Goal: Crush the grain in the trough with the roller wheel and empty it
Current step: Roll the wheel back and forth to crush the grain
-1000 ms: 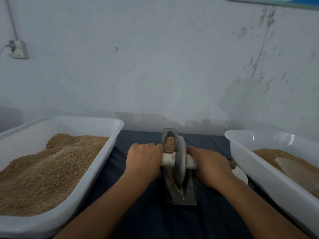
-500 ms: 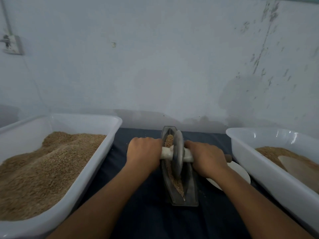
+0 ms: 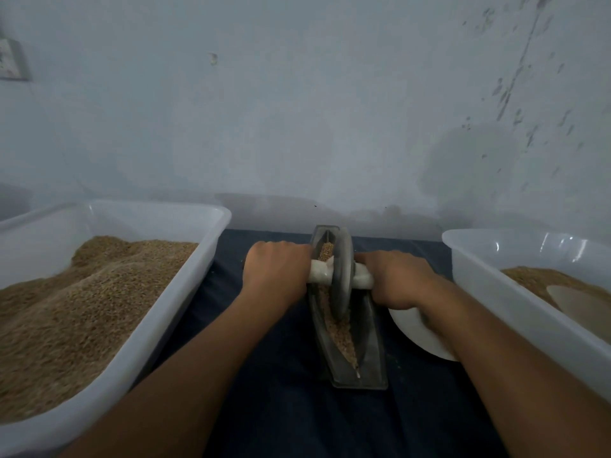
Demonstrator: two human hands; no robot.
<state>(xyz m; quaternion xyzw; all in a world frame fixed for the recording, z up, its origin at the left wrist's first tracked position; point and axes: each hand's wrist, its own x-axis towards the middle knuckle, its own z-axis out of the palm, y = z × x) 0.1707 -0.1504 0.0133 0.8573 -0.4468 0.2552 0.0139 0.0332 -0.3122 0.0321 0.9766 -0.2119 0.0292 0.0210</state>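
The wheel (image 3: 341,274) is kept upright in the narrow trough (image 3: 373,342) on the surface (image 3: 281,408), its white handle being grasped by the left hand (image 3: 277,272) and right hand (image 3: 395,280) at each side, probably so that the grain (image 3: 340,335) is pressed evenly.

The trough (image 3: 351,342) is a narrow, boat-shaped grey metal channel lying lengthwise, its far end toward the wall. Tan grain (image 3: 340,332) fills its groove, heaped both behind and in front of the roller wheel (image 3: 341,272), a grey disc upright on edge in the trough's far half, a white-wrapped axle through its centre.
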